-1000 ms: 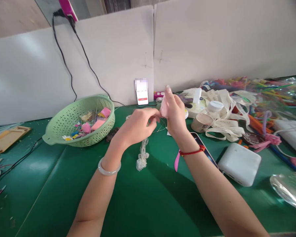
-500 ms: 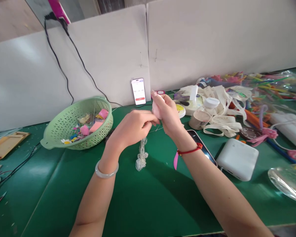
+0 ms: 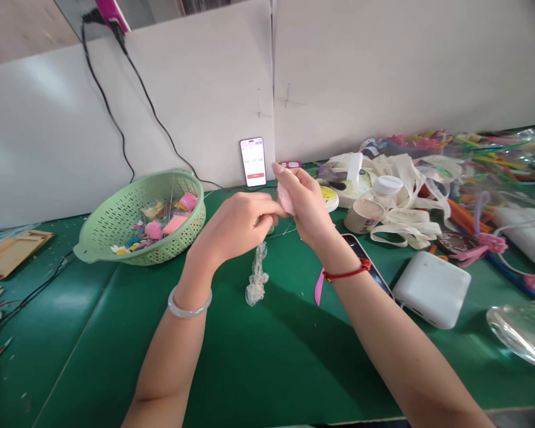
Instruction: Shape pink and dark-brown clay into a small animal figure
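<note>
Green padded tabletop (image 3: 93,362) runs below a white board wall, crowded with craft supplies. Near the middle, the person's right hand (image 3: 307,208) pinches a soft, pale pink piece (image 3: 286,200) between thumb and fingers, raised just above the surface. The left hand (image 3: 235,229), wearing a pale bangle (image 3: 189,310), is curled closed right beside it; whatever it holds is mostly hidden. A thin thread (image 3: 282,233) stretches out from between the hands. Below them lies a crumpled strip of translucent netting (image 3: 256,276).

A green plastic basket (image 3: 116,221) of colourful scraps sits to the left, and a heap of cream ribbon (image 3: 405,233) lies to the right. A phone (image 3: 361,248) lies under the right forearm.

The taut thread could snap or slip free if pulled too hard. The soft pink piece could slide from a loosening pinch, and the thread could snag on nearby clutter.
</note>
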The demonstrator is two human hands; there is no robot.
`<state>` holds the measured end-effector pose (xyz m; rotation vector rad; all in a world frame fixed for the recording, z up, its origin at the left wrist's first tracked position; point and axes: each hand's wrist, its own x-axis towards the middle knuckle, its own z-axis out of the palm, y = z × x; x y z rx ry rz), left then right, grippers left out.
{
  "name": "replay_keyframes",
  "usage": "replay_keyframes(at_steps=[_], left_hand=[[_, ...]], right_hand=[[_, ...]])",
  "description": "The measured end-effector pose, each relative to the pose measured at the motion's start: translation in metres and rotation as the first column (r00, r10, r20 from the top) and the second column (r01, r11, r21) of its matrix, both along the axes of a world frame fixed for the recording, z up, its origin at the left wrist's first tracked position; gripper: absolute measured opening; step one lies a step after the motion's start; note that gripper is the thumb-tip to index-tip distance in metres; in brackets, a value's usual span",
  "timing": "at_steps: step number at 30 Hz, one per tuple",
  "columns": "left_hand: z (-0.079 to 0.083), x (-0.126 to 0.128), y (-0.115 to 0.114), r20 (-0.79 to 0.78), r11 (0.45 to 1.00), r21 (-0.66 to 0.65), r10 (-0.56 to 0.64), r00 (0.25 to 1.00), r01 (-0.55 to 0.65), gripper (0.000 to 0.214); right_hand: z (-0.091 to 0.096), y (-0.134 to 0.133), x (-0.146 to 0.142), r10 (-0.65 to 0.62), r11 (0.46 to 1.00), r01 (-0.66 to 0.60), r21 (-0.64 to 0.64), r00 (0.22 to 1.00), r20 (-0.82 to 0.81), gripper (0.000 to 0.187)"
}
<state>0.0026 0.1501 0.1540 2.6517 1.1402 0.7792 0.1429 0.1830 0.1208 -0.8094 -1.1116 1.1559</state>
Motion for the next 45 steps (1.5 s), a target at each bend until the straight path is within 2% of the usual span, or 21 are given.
replay_keyframes(at_steps=[4,10,13,21,30,33,39,42,45], left_hand=[[0.001,-0.001,0.0,0.019,0.999,0.026,-0.022,1.0,0.021,0.036],[0.0,-0.003,0.002,0.058,0.998,-0.038,-0.053,0.997,0.055,0.036],[0.0,-0.004,0.002,0.082,0.998,-0.016,-0.06,0.995,0.061,0.036],[0.005,-0.011,0.0,0.073,0.994,-0.088,-0.062,0.995,0.068,0.039],[0.003,-0.01,0.001,0.075,0.997,-0.031,-0.068,0.995,0.07,0.038],[0.003,-0.01,0.001,0.072,0.996,-0.055,-0.067,0.995,0.071,0.038],[0.005,-0.008,0.001,0.039,0.998,-0.061,-0.027,0.999,0.029,0.034],[0.004,-0.009,0.002,0.03,0.998,-0.054,-0.021,0.999,0.022,0.034],[0.003,-0.011,0.004,0.031,0.999,-0.044,-0.022,0.999,0.023,0.035]], right_hand=[[-0.001,0.001,0.002,-0.009,1.0,0.008,0.02,0.998,0.054,0.05],[0.003,0.0,0.008,0.03,0.999,-0.033,0.038,0.997,0.076,0.045],[0.004,-0.003,0.007,0.078,0.996,-0.081,0.034,0.994,0.077,0.043],[0.005,-0.006,0.009,0.209,0.978,-0.21,0.0,0.97,0.123,0.043],[0.005,-0.009,0.007,0.227,0.972,-0.235,0.022,0.958,0.176,0.043],[0.005,-0.006,0.01,0.199,0.976,-0.213,0.053,0.96,0.198,0.044],[0.004,-0.002,0.014,0.055,0.982,-0.097,0.161,0.967,0.248,0.043],[0.005,-0.004,0.013,0.059,0.981,-0.11,0.158,0.952,0.3,0.042],[0.005,-0.004,0.011,0.068,0.982,-0.11,0.152,0.963,0.26,0.046]])
